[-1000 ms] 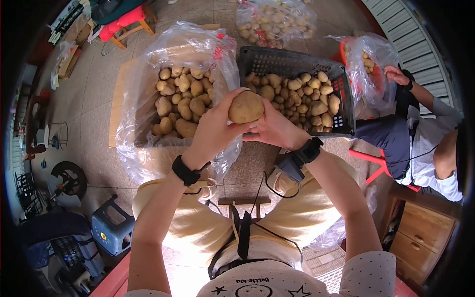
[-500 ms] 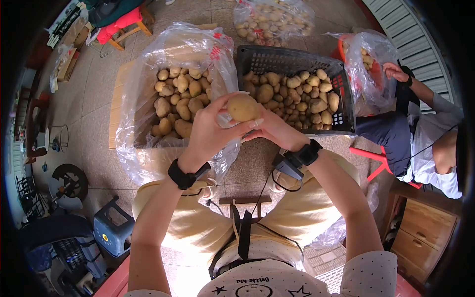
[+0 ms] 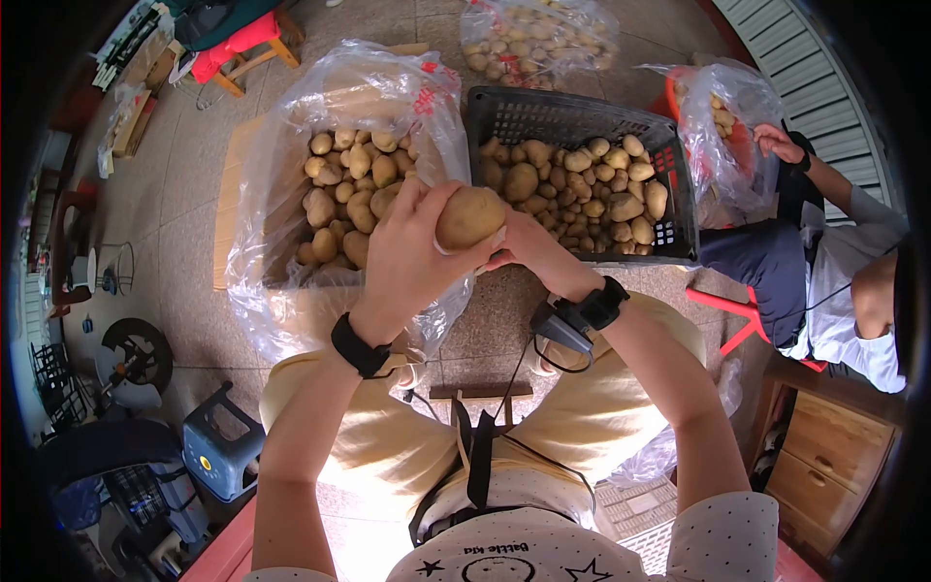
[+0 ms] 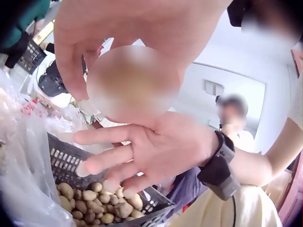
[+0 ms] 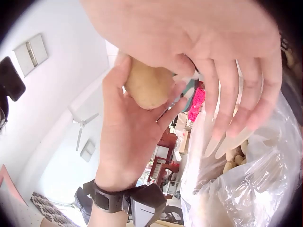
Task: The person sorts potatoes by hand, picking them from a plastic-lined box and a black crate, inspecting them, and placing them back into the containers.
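A large tan potato is gripped by my left hand, raised over the gap between the lined box and the black crate. My right hand is right beside the potato, its fingers mostly hidden in the head view. In the left wrist view the right hand's fingers stretch out straight beneath the potato. The right wrist view has the left thumb and fingers around the potato, with the right hand's long fingers extended past it.
A cardboard box lined with clear plastic holds potatoes at the left. The black crate at the right holds smaller ones. Beyond lies a plastic bag of potatoes. Another person sits at the right near a bagged red basin.
The potato has been turned and shifted slightly left and down. From both hands around it, the hold has passed to my left hand, while my right hand has slid lower.
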`<state>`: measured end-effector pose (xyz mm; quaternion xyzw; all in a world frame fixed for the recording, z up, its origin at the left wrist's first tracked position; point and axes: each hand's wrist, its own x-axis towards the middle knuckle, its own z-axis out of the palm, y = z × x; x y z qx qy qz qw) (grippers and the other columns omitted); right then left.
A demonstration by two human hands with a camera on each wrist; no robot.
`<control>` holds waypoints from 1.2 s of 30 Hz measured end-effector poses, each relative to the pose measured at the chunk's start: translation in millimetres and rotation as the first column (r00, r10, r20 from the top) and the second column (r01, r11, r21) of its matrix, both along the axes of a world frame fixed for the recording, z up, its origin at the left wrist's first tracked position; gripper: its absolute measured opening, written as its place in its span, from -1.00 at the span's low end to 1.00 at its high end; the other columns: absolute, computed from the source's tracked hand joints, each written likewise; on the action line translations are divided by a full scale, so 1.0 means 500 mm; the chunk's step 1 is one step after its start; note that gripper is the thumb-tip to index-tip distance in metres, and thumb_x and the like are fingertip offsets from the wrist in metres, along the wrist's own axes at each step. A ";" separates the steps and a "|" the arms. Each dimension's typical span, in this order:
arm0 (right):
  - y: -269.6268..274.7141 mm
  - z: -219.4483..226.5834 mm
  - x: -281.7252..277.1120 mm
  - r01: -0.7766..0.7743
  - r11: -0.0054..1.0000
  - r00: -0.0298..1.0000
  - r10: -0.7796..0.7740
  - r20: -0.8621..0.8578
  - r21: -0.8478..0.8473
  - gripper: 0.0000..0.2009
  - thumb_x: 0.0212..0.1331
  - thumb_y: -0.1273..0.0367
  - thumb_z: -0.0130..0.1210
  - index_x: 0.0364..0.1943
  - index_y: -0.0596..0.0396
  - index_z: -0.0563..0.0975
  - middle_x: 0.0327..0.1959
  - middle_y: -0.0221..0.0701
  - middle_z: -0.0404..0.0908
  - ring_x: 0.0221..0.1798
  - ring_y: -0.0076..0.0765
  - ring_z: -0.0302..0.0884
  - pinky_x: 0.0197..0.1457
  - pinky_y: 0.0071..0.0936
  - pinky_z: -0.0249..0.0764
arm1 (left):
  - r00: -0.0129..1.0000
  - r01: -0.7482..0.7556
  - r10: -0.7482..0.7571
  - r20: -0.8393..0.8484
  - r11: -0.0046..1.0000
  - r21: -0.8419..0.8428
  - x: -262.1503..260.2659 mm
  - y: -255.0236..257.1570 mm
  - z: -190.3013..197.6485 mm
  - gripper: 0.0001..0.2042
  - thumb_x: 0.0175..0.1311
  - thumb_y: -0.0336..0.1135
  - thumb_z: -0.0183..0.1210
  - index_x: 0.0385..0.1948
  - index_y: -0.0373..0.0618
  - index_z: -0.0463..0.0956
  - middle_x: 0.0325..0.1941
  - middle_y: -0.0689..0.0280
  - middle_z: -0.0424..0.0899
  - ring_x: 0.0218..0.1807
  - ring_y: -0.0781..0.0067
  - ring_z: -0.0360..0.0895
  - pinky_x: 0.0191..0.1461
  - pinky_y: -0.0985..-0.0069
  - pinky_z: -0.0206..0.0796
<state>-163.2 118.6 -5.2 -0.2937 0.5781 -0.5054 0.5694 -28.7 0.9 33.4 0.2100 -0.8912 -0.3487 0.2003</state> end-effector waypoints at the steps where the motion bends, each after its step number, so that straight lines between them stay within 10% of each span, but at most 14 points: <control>1: -0.005 0.002 -0.006 0.066 0.997 0.995 -0.069 0.068 0.045 -0.51 0.36 0.03 -0.20 0.12 0.14 0.36 -0.06 -0.33 0.52 -0.10 -0.45 0.53 -0.01 -0.46 0.50 | 0.998 -0.004 0.011 0.056 0.993 -0.119 0.002 -0.002 0.003 -0.45 -0.16 -0.09 0.41 -0.08 -0.13 0.50 -0.22 0.19 0.42 -0.13 0.15 0.49 -0.22 0.33 0.45; 8: -0.017 0.013 0.001 0.025 0.999 0.991 -0.031 0.129 0.047 -0.51 0.41 0.05 -0.27 0.19 0.13 0.31 0.01 -0.34 0.51 0.02 -0.45 0.51 0.10 -0.41 0.47 | 0.996 0.054 -0.016 0.093 0.905 -0.422 0.015 -0.015 -0.020 -0.41 -0.19 -0.13 0.39 -0.03 -0.13 0.47 -0.13 0.19 0.40 -0.09 0.11 0.47 -0.13 0.31 0.42; 21: -0.008 -0.014 -0.014 0.058 0.991 0.816 -0.116 0.567 0.121 -0.51 0.42 0.02 -0.32 0.25 0.04 0.22 0.10 -0.39 0.44 0.12 -0.41 0.41 0.26 -0.34 0.33 | 0.991 0.134 -0.133 -0.020 0.989 0.056 0.005 -0.024 -0.017 -0.42 -0.08 -0.27 0.34 0.09 -0.03 0.38 -0.05 0.14 0.49 -0.02 0.08 0.50 -0.01 0.31 0.38; 29: -0.013 0.023 -0.014 0.073 0.984 0.997 -0.071 -0.018 0.163 -0.40 0.39 -0.05 -0.32 -0.06 0.28 0.49 -0.19 -0.27 0.60 -0.17 -0.39 0.56 -0.05 -0.51 0.48 | 0.999 0.050 -0.053 0.005 0.959 0.281 0.000 -0.035 -0.026 -0.48 -0.05 -0.14 0.36 -0.04 -0.18 0.46 -0.22 0.12 0.63 -0.21 0.25 0.62 -0.17 0.42 0.42; 36: -0.008 0.006 -0.025 0.188 0.982 0.976 -0.184 -0.113 0.025 -0.38 0.38 -0.06 -0.29 -0.25 0.28 0.56 -0.32 -0.33 0.62 -0.28 -0.46 0.54 -0.16 -0.56 0.47 | 0.994 -0.070 0.041 0.104 0.953 0.294 -0.004 -0.031 -0.030 -0.44 0.00 0.12 0.28 -0.18 -0.25 0.49 -0.47 0.09 0.66 -0.39 0.20 0.66 -0.34 0.41 0.44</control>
